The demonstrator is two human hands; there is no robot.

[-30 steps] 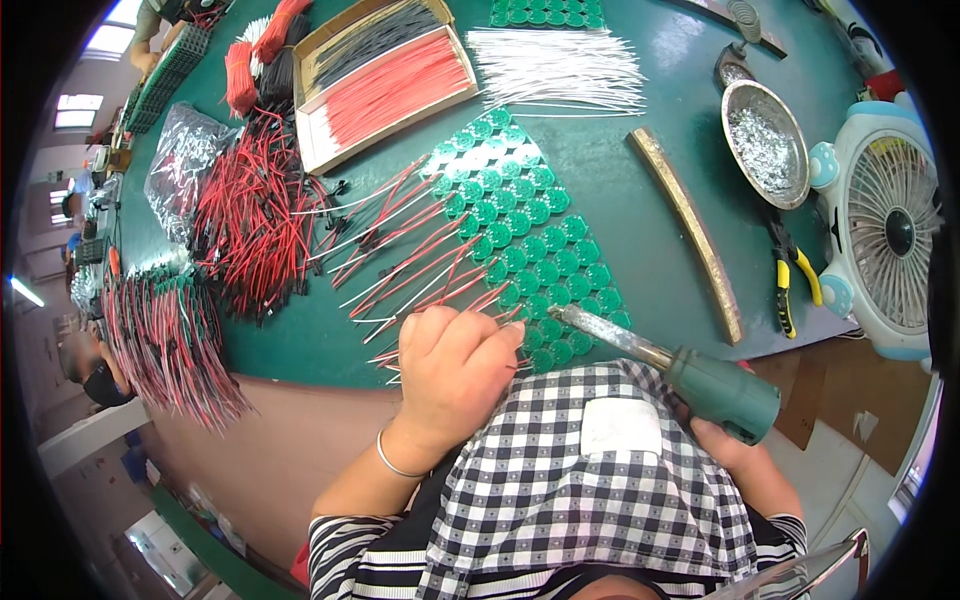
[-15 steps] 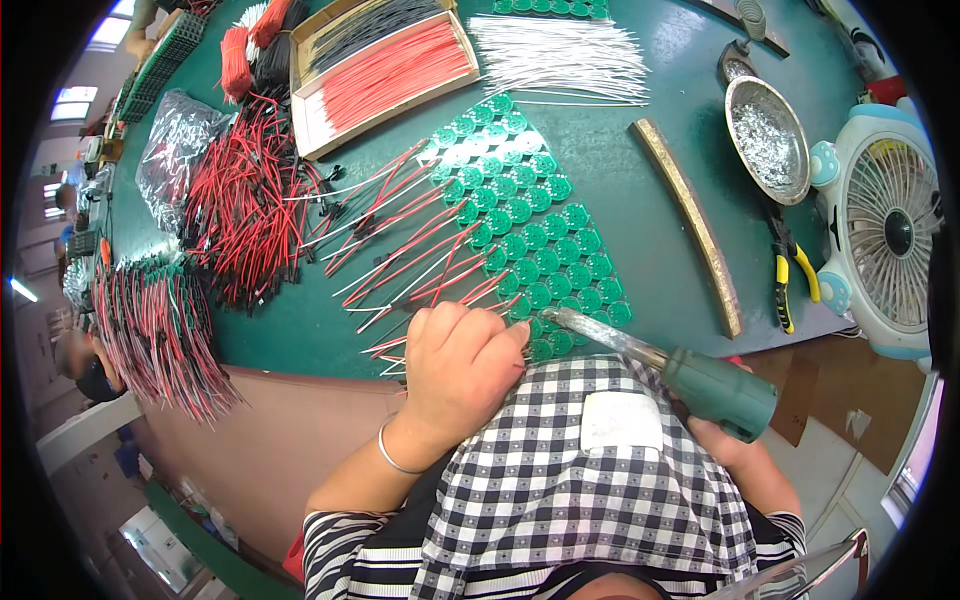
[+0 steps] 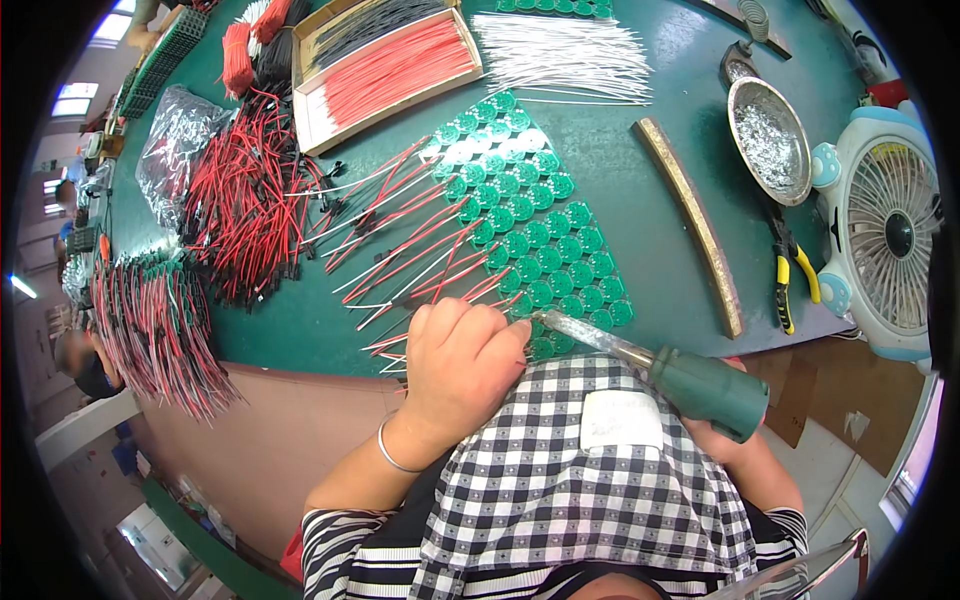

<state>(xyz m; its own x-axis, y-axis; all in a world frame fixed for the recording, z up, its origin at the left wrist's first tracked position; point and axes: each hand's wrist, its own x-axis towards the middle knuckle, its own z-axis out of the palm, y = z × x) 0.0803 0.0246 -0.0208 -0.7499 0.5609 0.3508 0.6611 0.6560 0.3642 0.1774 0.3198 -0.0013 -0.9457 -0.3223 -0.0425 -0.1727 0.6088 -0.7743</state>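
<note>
My right hand [image 3: 715,437] is closed around the handle of a green soldering iron [image 3: 705,388], its fingers mostly hidden behind the body. The iron's metal tip points left and rests at or just above the near left part of the green circuit boards [image 3: 545,262], close to my left fingertips. My left hand [image 3: 465,355] is closed in a pinch at that same edge; what sits between the thumb and fingers is hidden, though wires run out beside it. Red and white wires [image 3: 415,255] fan leftward from the boards' left edge.
A box of red and black wires [image 3: 395,75] and loose white wires [image 3: 560,58] lie at the back. Red-black wire bundles [image 3: 245,200] heap at left. To the right are a brown bar [image 3: 690,225], a metal bowl [image 3: 768,140], yellow-handled pliers [image 3: 785,270] and a fan [image 3: 890,235].
The soldering iron has shifted slightly left, bringing its tip nearer my left fingertips. My left hand has stayed almost in place.
</note>
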